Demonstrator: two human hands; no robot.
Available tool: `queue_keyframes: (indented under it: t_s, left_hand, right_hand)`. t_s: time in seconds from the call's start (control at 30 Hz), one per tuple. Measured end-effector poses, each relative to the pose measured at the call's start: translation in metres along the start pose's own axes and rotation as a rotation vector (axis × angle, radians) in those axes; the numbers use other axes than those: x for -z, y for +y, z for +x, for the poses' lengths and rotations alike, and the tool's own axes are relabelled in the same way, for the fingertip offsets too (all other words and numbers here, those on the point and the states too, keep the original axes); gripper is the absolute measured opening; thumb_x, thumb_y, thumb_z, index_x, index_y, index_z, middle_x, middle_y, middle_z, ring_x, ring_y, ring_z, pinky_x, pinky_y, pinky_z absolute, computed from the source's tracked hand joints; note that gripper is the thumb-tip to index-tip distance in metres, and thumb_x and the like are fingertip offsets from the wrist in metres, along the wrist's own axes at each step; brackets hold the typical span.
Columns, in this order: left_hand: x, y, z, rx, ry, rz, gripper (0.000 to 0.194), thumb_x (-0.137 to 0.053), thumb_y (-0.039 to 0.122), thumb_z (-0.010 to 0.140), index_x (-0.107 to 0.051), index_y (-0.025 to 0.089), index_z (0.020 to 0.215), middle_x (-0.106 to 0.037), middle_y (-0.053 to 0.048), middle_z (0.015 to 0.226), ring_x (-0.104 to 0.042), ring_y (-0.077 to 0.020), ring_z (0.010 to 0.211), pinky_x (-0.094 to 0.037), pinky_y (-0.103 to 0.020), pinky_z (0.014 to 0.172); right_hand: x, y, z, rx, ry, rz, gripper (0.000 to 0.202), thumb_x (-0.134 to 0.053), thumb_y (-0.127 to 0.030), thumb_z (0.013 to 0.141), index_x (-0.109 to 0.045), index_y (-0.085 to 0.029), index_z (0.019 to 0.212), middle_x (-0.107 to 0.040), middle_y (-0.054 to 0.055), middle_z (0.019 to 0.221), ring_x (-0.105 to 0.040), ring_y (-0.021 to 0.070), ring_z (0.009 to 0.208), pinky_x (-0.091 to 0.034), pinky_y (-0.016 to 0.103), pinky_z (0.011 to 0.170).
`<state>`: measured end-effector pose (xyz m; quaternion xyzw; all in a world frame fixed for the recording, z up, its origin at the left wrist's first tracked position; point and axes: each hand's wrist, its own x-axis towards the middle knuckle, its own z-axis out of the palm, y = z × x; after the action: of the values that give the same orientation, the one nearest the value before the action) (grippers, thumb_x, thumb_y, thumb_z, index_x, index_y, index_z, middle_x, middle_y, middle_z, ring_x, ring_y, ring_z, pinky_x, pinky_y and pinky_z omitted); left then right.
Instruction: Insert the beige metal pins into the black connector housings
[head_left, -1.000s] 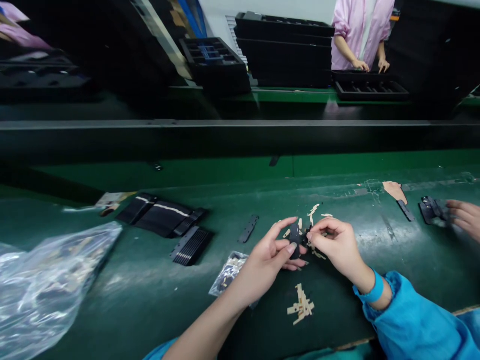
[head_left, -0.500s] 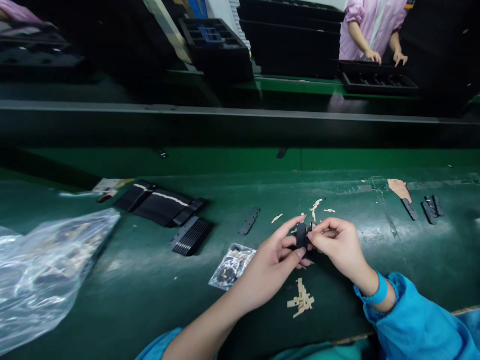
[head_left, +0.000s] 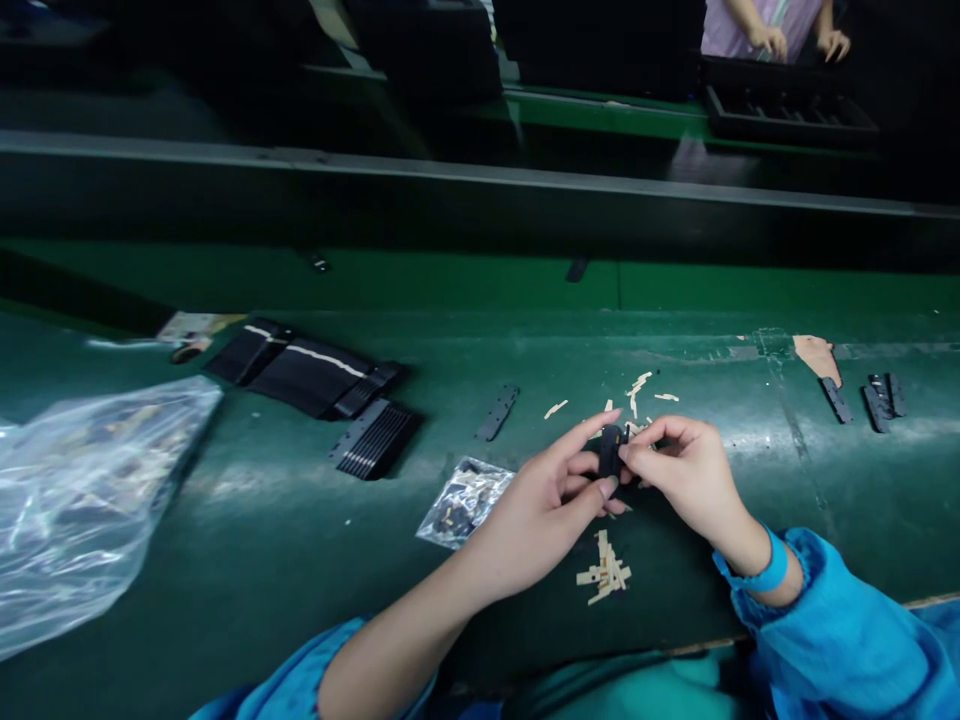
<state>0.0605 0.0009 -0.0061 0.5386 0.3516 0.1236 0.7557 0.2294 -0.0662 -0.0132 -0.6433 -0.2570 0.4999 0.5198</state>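
Observation:
My left hand (head_left: 541,515) holds a small black plastic part (head_left: 608,455) upright between its thumb and fingers. Against that part's right side, my right hand (head_left: 688,478) is closed in a pinch; a thin dark sliver (head_left: 627,436) shows at the fingertips, too small to name. Below the hands lies a pile of pale beige strips (head_left: 604,572). More loose beige strips (head_left: 639,384) are scattered just beyond the fingers. A small clear bag of little parts (head_left: 466,500) rests left of my left wrist, and a flat black plate (head_left: 497,413) lies behind it.
Stacked black plates (head_left: 381,440) and a black folded bundle (head_left: 307,372) lie to the left, near a large clear plastic bag (head_left: 97,500). Several black plates (head_left: 876,408) sit at the right by a brown scrap (head_left: 816,355). Across the bench, a person's hands (head_left: 770,42) are over a black tray (head_left: 795,115).
The view has tipped downward, so the bench items sit higher in the picture. The black part has turned slightly in my left hand, and my right fingertips remain at its side.

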Motion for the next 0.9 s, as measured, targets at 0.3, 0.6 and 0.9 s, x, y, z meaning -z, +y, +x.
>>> queue_keyframes:
  t_s: [0.3, 0.6, 0.9]
  left_hand:
    - [-0.0008, 0.0023, -0.0023, 0.007, 0.015, 0.021, 0.068, -0.066, 0.025, 0.093, -0.045, 0.026, 0.157, -0.075, -0.003, 0.095, -0.077, -0.0217, 0.080, -0.061, -0.036, 0.082]
    - [-0.0004, 0.0032, -0.0029, -0.007, 0.017, 0.032, 0.068, -0.066, 0.025, 0.093, -0.045, 0.025, 0.157, -0.074, -0.003, 0.094, -0.077, -0.0219, 0.082, -0.063, -0.038, 0.085]
    - [-0.0008, 0.0036, -0.0032, -0.044, 0.036, 0.091, 0.064, -0.063, 0.026, 0.094, -0.046, 0.026, 0.156, -0.075, -0.004, 0.099, -0.078, -0.0215, 0.084, -0.062, -0.036, 0.086]
  right_hand:
    - [-0.0013, -0.0020, -0.0008, -0.006, -0.001, -0.002, 0.012, -0.078, -0.026, 0.069, -0.068, -0.021, 0.065, -0.072, 0.001, 0.060, -0.068, 0.0169, 0.054, -0.050, 0.025, 0.050]
    - [-0.0010, -0.0014, -0.0007, -0.010, -0.003, -0.002, 0.012, -0.078, -0.026, 0.071, -0.067, -0.021, 0.066, -0.072, 0.001, 0.060, -0.068, 0.0163, 0.054, -0.050, 0.025, 0.050]
    - [-0.0012, -0.0022, -0.0002, -0.010, 0.021, 0.019, 0.015, -0.079, -0.028, 0.068, -0.066, -0.022, 0.063, -0.071, 0.000, 0.059, -0.070, 0.0176, 0.055, -0.051, 0.025, 0.049]
